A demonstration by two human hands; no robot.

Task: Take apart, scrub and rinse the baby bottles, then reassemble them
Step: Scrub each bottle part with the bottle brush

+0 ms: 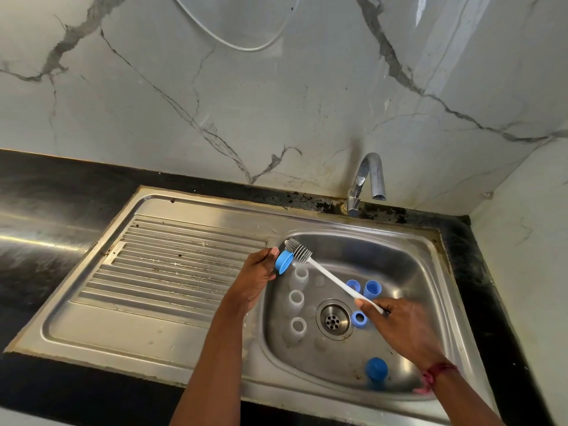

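My left hand grips a blue bottle collar over the basin's left rim. My right hand holds the white handle of a bottle brush, whose grey bristle head touches the collar. Three clear bottle bodies stand upright in a column in the sink basin. Blue parts lie in the basin: a cap and a ring beyond the drain, a ring right of the drain, and a cap near the front. Clear teats are faintly visible among them.
The steel tap stands behind the basin with no water running. A ribbed draining board lies to the left. Black countertop surrounds the sink, with marble wall behind and at right. The drain sits mid-basin.
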